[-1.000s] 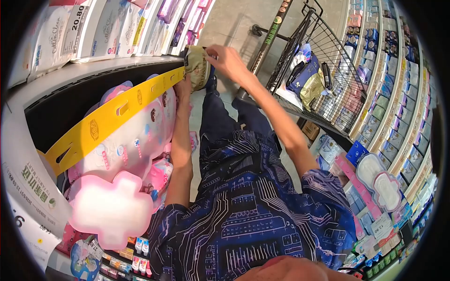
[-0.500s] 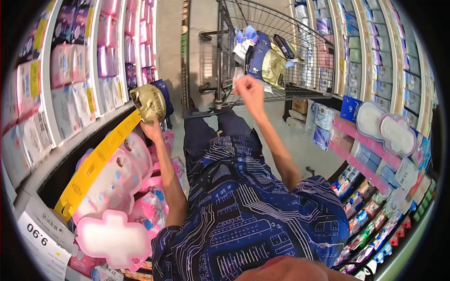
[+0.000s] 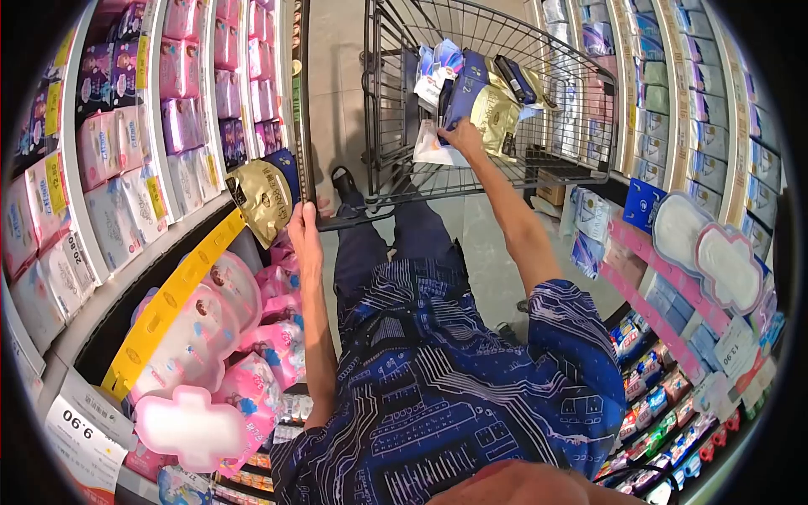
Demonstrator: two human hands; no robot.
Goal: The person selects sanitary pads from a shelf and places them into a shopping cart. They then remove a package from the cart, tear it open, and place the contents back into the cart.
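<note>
My left hand (image 3: 305,234) is closed at the edge of a gold and dark blue package (image 3: 263,192), right beside the black cart handle (image 3: 306,118); some of its fingers are hidden. Inside the wire shopping cart (image 3: 572,176), my right hand (image 3: 465,141) has its fingers closed at the top of a white packet (image 3: 438,151). Just beyond that hand lies a larger blue and gold package (image 3: 492,118). A blue and white pack (image 3: 439,66) and a small dark pack (image 3: 513,80) are also in the cart.
Shelves of pink and purple packs (image 3: 181,67) line the left side, with a yellow strip (image 3: 172,299) below. On the right are more stocked shelves (image 3: 656,93), pad-shaped displays (image 3: 728,265) and small colourful packs (image 3: 648,379).
My left hand has moved right to the cart handle with the gold package. My right hand has reached further into the cart. The cart has shifted slightly, and a foot now shows below.
</note>
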